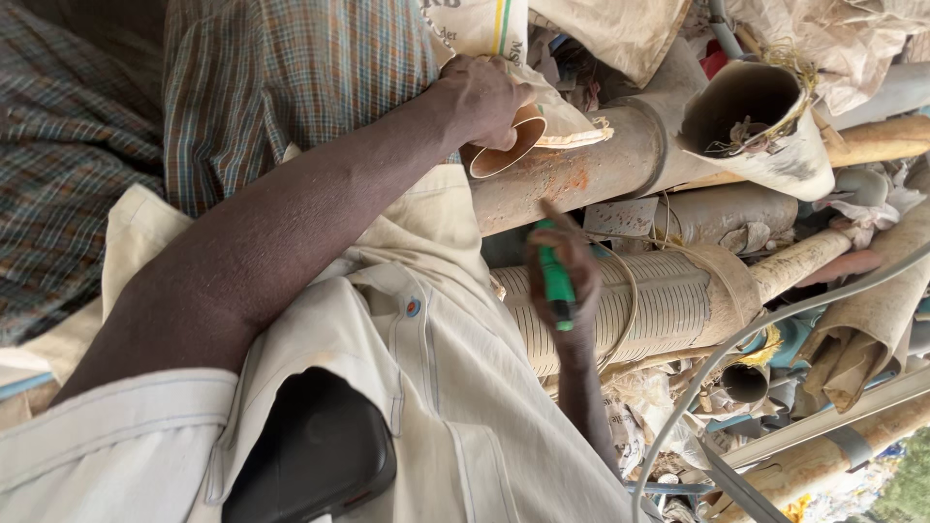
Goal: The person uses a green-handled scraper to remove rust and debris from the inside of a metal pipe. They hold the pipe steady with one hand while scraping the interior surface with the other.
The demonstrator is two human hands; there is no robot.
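Steadying the pipe (572,179) at its mouth with our left hand (481,97), we keep the right hand's (562,281) grip closed on the green tool (555,276).

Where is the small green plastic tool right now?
In the head view, the small green plastic tool sits right of centre, gripped in one hand just in front of the ribbed grey pipe, below the rusty pipe.

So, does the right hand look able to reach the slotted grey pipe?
Probably yes. The right hand, its grip closed on a green tool, is right in front of the slotted pipe, and nothing visible lies between them.
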